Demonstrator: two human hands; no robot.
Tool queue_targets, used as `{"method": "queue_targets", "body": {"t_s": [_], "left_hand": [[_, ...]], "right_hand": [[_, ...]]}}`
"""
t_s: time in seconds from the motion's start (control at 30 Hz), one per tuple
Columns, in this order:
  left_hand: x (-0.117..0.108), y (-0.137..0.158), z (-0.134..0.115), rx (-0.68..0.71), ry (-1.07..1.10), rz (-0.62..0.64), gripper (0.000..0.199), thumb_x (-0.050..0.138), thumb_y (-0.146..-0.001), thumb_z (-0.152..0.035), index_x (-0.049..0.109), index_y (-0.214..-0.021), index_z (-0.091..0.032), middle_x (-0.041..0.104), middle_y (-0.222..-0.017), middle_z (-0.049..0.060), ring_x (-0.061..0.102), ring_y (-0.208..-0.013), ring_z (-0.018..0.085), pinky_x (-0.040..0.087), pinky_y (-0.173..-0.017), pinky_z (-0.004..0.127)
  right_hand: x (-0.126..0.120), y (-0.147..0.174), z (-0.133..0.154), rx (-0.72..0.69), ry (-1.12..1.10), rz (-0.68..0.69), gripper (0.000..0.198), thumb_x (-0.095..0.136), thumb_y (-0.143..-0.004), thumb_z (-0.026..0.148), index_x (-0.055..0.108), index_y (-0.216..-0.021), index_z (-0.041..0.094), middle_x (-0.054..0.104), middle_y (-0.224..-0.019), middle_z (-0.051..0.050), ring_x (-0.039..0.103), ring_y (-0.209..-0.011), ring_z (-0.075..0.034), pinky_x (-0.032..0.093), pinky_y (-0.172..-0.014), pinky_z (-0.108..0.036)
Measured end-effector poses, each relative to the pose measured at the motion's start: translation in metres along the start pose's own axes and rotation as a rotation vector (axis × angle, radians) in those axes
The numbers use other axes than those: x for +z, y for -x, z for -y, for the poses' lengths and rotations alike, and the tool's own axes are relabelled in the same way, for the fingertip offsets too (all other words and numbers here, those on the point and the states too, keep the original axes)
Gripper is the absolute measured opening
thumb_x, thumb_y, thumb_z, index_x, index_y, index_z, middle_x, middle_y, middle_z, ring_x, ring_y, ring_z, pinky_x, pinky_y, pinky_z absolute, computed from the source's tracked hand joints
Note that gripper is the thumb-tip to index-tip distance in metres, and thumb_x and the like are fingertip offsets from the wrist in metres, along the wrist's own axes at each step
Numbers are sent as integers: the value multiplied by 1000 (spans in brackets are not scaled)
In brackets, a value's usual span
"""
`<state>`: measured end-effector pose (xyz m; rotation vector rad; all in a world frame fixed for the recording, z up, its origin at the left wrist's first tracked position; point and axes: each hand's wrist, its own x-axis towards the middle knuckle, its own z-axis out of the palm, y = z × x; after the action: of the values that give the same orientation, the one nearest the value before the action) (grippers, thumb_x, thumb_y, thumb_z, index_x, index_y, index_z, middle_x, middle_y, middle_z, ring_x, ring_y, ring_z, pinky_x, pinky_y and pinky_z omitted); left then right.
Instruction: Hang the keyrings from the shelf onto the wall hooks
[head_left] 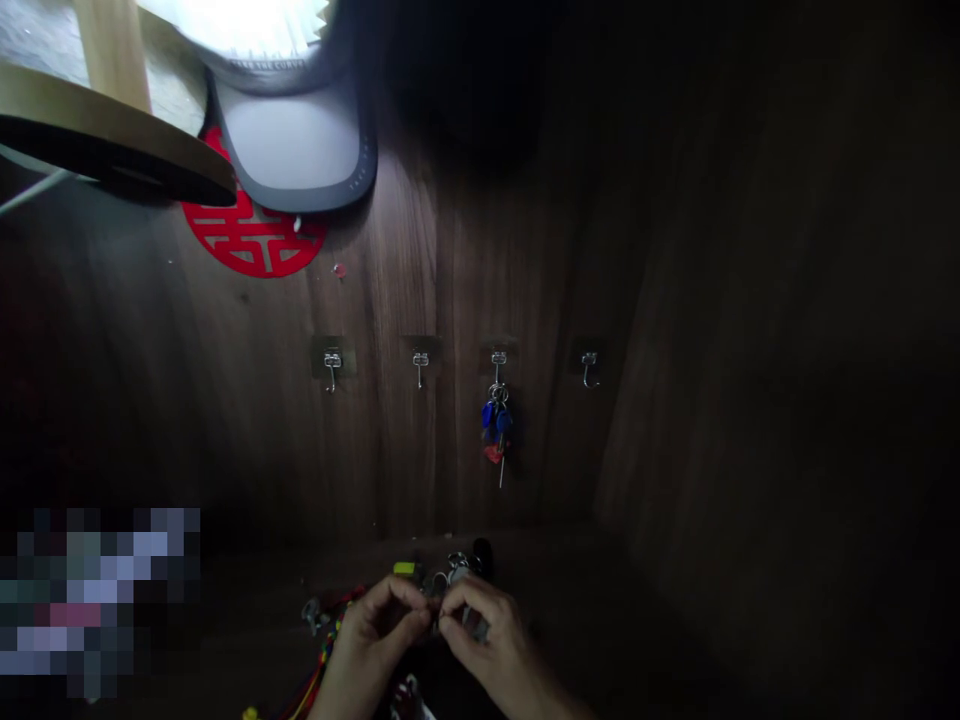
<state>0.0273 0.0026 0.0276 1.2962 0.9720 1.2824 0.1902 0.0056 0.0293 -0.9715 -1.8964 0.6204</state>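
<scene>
Low in the head view, my left hand and my right hand meet fingertip to fingertip. Thumb and forefinger are pinched together on each, over something small and dark that I cannot make out. Just behind the fingers lies a bunch of metal rings and keys, partly covered by my right hand. A yellow piece shows beyond my left fingers. Beside my left wrist runs a braided multicoloured cord, with a small grey metal piece to its left. Below, between my wrists, is a red and white item.
Several metal hooks are stuck in a row on the dark wood panel. One holds a key bunch with blue and red tags. Above hang a grey cap, a red round paper-cut and a wooden disc.
</scene>
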Motion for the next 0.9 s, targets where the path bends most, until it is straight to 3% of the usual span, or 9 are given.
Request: {"method": "queue_targets", "body": {"t_s": [0.1, 0.2, 0.3, 0.47, 0.67, 0.9], "left_hand": [[-1, 1, 0, 15, -40, 23, 27, 73, -64, -42, 66, -75, -19, 66, -74, 0, 59, -74, 17, 46, -69, 23], [-3, 1, -2, 18, -106, 16, 29, 70, -67, -45, 68, -82, -20, 68, -83, 3, 60, -83, 20, 47, -75, 25], [-5, -1, -2, 9, -145, -32, 29, 66, -69, -47, 68, -80, -20, 68, -81, 2, 60, -81, 20, 47, -73, 25], [-4, -4, 4, 1, -177, 5, 30, 65, -71, -48, 67, -79, -19, 66, -75, 1, 60, -75, 18, 47, -70, 25], [-2, -3, 9, 36, -327, 73, 25, 61, -74, -45, 67, -78, -21, 66, -75, 0, 60, -75, 18, 46, -71, 23], [-4, -4, 11, 39, -400, 101, 20, 56, -78, -38, 66, -79, -21, 66, -74, -1, 60, -74, 16, 45, -69, 21]], "right_hand": [[-12, -1, 3, 10, -73, -22, 11, 51, -79, 19, 57, -69, 20, 58, -70, 2, 55, -66, -12, 41, -63, -21], [-39, -10, 0, 75, -190, -149, 13, 51, -83, 28, 59, -77, 21, 65, -78, -1, 60, -76, -15, 45, -70, -24], [-79, -30, -8, 95, -352, -405, 19, 55, -80, 38, 55, -71, 21, 69, -79, -3, 64, -76, -17, 48, -69, -26], [-148, -70, -11, 87, -511, -845, 25, 66, -69, 39, 49, -76, 22, 69, -68, 1, 64, -55, -14, 47, -50, -23], [-191, -102, -3, 38, -487, -934, 32, 67, -63, 42, 46, -77, 22, 66, -70, 3, 59, -48, -10, 44, -38, -18], [-199, -121, -13, 105, -446, -907, 35, 69, -60, 44, 48, -77, 21, 65, -68, 3, 53, -41, -7, 37, -30, -14]]}}
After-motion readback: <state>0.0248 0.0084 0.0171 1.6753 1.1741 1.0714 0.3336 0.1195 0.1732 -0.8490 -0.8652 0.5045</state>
